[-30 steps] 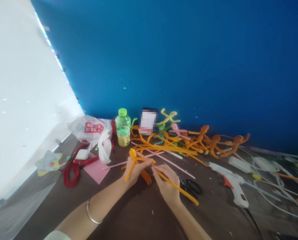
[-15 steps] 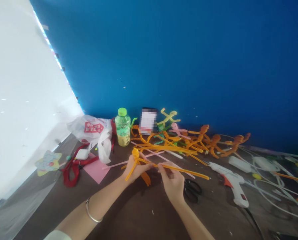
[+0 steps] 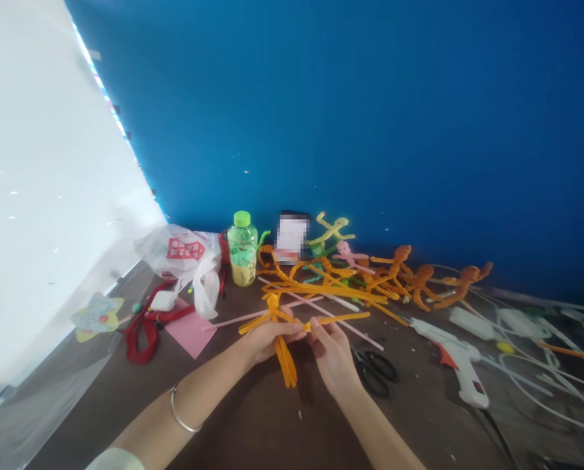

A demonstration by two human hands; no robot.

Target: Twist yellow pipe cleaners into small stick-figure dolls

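Note:
My left hand (image 3: pixel 267 339) is closed around the middle of an orange pipe-cleaner figure (image 3: pixel 282 356), whose round head points away from me and whose legs hang toward me. My right hand (image 3: pixel 331 352) pinches an orange pipe cleaner (image 3: pixel 343 318) that runs from the figure out to the right. The two hands almost touch above the dark table (image 3: pixel 282 424). A silver bangle (image 3: pixel 180 412) sits on my left wrist.
Black scissors (image 3: pixel 377 372) lie just right of my right hand. A white glue gun (image 3: pixel 451 359) and cables lie further right. Behind are loose orange pipe cleaners (image 3: pixel 325 290), finished figures (image 3: pixel 409 277), a green-capped bottle (image 3: pixel 242 249), a plastic bag (image 3: pixel 184 254), pink paper (image 3: pixel 190 331).
The pipe cleaner in my right hand has swung up from pointing down-right and now shows a shorter free end. The figure has turned, its legs now hanging toward me.

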